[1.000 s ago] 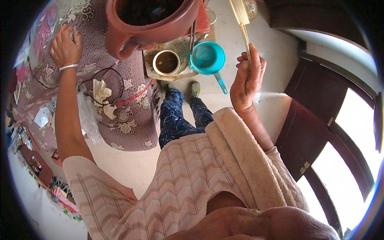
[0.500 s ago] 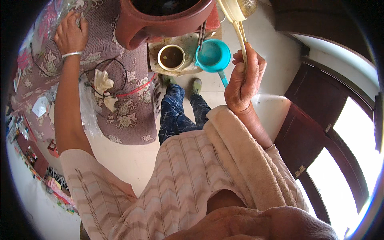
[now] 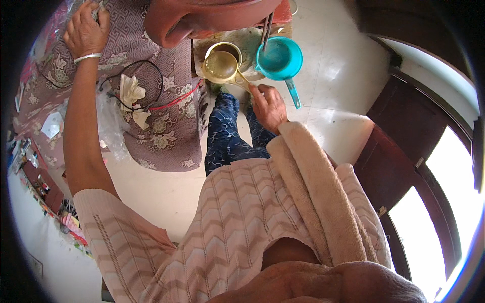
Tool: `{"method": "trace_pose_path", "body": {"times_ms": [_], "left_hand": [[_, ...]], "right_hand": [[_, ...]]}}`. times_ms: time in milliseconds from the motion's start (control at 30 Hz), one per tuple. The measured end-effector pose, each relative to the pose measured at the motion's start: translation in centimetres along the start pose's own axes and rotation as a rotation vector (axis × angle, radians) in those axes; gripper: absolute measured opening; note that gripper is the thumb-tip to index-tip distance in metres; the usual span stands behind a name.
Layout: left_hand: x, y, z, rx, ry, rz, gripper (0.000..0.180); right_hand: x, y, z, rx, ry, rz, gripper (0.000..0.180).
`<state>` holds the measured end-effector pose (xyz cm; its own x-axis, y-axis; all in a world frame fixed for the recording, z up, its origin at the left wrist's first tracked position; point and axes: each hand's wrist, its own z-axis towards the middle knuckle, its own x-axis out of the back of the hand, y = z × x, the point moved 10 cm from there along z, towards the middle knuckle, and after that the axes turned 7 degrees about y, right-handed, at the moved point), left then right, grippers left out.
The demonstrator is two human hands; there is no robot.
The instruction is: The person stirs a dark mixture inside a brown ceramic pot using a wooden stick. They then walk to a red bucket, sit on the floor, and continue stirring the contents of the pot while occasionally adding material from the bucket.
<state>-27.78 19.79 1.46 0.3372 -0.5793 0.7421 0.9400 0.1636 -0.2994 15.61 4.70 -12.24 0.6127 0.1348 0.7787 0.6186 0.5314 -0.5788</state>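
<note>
A pale yellow strainer (image 3: 220, 66) with a round mesh is held by its handle in my right hand (image 3: 269, 106), whose fingers are closed around it. The mesh lies over a cream-rimmed cup (image 3: 232, 46), covering much of its opening; earlier, brown liquid showed inside. Just right of them is a turquoise dipper (image 3: 278, 59), its handle pointing toward me. Dark chopsticks (image 3: 267, 31) slant down into the dipper. Far to the left, my left hand (image 3: 87, 31) rests on the patterned cloth (image 3: 166, 121) beside clear plastic, with its fingers apart.
A large reddish-brown pot (image 3: 217, 22) looms at the top, above the stained board (image 3: 247, 43) under the cup. Crumpled cream paper (image 3: 131, 93), a black cable (image 3: 156, 70), a red cord (image 3: 182, 103) and a plastic bag (image 3: 111, 123) lie on the cloth. Dark doors (image 3: 399, 141) stand right.
My right hand has lowered the strainer from the upper right, moving it left and down over the cup. My left hand stays on the cloth. The pot sits higher in view.
</note>
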Motion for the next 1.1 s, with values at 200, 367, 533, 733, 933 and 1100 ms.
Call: {"method": "trace_pose_path", "body": {"times_ms": [200,367,533,733,933,1100], "left_hand": [[-0.8,-0.5,-0.2,-0.045,-0.006,0.004,0.039],[-1.4,-0.7,0.1,-0.046,-0.052,-0.046,0.041],[-0.9,-0.6,0.0,-0.069,-0.008,0.006,0.037],[-1.6,-1.5,-0.1,-0.106,-0.003,0.006,0.036],[-1.4,-1.1,-0.1,-0.115,-0.007,0.021,0.037],[-1.5,-1.3,-0.2,-0.09,-0.006,0.01,0.037]], "right_hand": [[-8.4,3.8,-0.4,-0.11,-0.104,-0.152,0.048],[-11.6,5.0,-0.3,-0.1,-0.18,-0.221,0.05],[-13.4,6.3,-0.2,-0.064,-0.206,-0.268,0.053],[-14.8,7.2,-1.2,-0.051,-0.257,-0.286,0.057],[-16.3,8.1,-2.4,-0.127,-0.32,-0.296,0.06],[-17.2,8.8,-2.9,-0.204,-0.385,-0.285,0.057]]}}
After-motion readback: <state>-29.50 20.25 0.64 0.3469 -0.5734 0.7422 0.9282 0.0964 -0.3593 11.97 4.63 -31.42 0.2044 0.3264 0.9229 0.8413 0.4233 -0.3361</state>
